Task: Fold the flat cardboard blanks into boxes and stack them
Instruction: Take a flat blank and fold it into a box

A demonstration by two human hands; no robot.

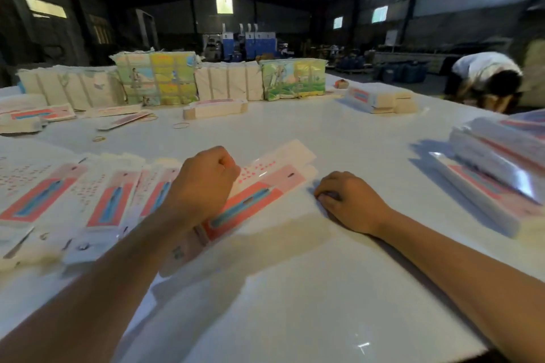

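Note:
A flat white cardboard blank [265, 183] with a pink-and-blue printed panel lies slantwise on the white table [295, 289]. My left hand [203, 183] sits on its middle with fingers curled, gripping it near the upper edge. My right hand [348, 203] rests on the table just right of the blank, fingers curled under and holding nothing. More flat blanks [103, 197] lie overlapped in a row to the left. A stack of folded boxes [495, 186] stands at the right edge.
Tied bundles of blanks [156, 79] line the far side. A folded box [215, 109], a small stack [380, 97] and loose rubber bands [180, 125] lie mid-table. A person [486, 76] bends over beyond the far right corner.

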